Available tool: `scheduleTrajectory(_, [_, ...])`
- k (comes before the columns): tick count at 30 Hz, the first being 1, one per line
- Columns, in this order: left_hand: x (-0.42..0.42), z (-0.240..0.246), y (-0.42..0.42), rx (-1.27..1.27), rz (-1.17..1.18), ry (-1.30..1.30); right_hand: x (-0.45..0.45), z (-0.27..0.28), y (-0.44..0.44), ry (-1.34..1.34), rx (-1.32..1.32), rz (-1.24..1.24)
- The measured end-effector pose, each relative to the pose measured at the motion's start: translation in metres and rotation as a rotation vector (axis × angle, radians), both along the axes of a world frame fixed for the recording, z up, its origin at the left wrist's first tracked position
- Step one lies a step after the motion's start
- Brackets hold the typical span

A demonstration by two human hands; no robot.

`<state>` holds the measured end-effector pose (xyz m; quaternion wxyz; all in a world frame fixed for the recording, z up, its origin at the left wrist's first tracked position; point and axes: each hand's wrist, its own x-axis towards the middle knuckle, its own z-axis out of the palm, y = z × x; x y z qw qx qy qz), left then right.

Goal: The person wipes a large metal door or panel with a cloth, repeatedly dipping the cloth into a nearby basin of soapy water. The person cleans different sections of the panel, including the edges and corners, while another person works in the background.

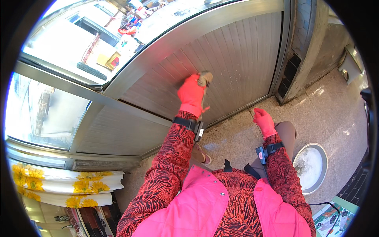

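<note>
My left hand [192, 93], in a red rubber glove, grips a bunched tan cloth [205, 78]. It holds the cloth against the ribbed lower panel [237, 56] of a metal-framed door. Part of the cloth is hidden behind the glove and hangs down past the wrist. My right hand [264, 122], gloved the same way, is above my right knee with its fingers curled in. Nothing shows in it. Small whitish spots mark the panel to the right of the cloth.
A round metal basin [311, 169] of foamy water stands on the stone floor [319, 124] at my right. Behind it is a small printed table [334, 217] with a black cable. A plastic stool [351, 65] is at far right, a sunflower curtain [68, 183] at left.
</note>
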<state>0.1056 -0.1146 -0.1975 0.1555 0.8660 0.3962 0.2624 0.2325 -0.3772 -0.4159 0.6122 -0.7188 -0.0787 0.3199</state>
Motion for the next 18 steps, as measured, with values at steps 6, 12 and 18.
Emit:
scheduleTrajectory(6, [-0.038, 0.022, -0.016, 0.028, -0.219, -0.558, -0.006, 0.009, 0.003, 0.0, 0.003, 0.033])
scheduleTrajectory(12, [-0.064, 0.123, 0.012, 0.425, 0.002, -0.822, -0.006, -0.002, 0.017, -0.073, -0.067, 0.133])
scheduleTrajectory(18, [-0.034, 0.124, 0.026, 0.576, 0.097, -0.697, -0.002, -0.028, 0.015, -0.171, -0.063, 0.107])
